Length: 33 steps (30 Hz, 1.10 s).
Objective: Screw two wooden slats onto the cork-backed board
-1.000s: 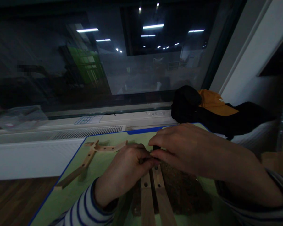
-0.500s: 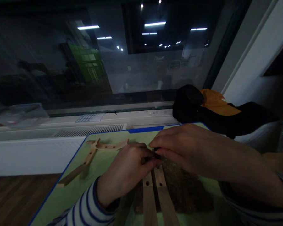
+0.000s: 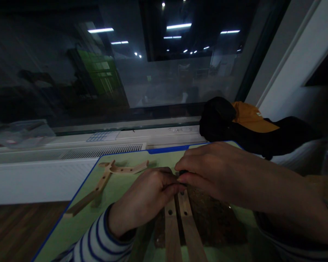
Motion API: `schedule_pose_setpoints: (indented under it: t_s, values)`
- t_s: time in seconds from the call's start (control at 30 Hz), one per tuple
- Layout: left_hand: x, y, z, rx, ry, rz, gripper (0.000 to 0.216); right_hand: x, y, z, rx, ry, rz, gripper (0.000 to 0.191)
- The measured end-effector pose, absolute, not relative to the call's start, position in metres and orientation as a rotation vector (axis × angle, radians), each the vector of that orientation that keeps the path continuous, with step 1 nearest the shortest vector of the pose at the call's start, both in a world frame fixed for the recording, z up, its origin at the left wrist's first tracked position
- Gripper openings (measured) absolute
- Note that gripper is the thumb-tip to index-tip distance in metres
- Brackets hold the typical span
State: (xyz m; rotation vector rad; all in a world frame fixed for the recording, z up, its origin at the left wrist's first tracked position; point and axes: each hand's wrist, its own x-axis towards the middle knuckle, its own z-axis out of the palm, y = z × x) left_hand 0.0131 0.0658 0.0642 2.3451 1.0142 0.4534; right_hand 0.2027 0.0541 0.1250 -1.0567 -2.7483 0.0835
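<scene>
Two pale wooden strips (image 3: 172,233) with dark holes run side by side toward me over a brown, rough-looking slab (image 3: 217,222). At their far end my right hand (image 3: 221,174) is closed, thumb and fingertips pinching a small black piece (image 3: 183,172) whose kind I cannot make out. My left hand (image 3: 146,200) touches the right fingertips there, its thumb and fingers pressed together over the strips' far ends. Whatever it grips is hidden beneath the fingers.
A jointed wooden piece with holes (image 3: 104,178) lies left on the green, blue-edged board (image 3: 79,222). Beyond are a radiator (image 3: 104,151), a windowsill (image 3: 153,138) and a clear plastic box (image 3: 24,133). An orange-and-black cap (image 3: 251,116) rests on dark cloth at right.
My right fingertips have shifted slightly and closed further around the black piece, so less of it shows. My left fingers stay at the strips' far ends, drawn closer together.
</scene>
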Motion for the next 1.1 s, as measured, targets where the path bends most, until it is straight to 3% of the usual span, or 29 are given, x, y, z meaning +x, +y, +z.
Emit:
schedule_pose_setpoints:
  t_s: [0.43, 1.1]
  values:
    - [0.0154, 0.0655, 0.0666, 2.438, 1.154, 0.544, 0.017, 0.2033, 0.0561, 0.1287, -1.060, -2.759, 0.027, 0.016]
    - [0.0176, 0.0611, 0.0682, 2.517, 1.210, 0.488, 0.023, 0.2028, 0.0529, 0.1348, -1.077, -2.758, 0.133, 0.022]
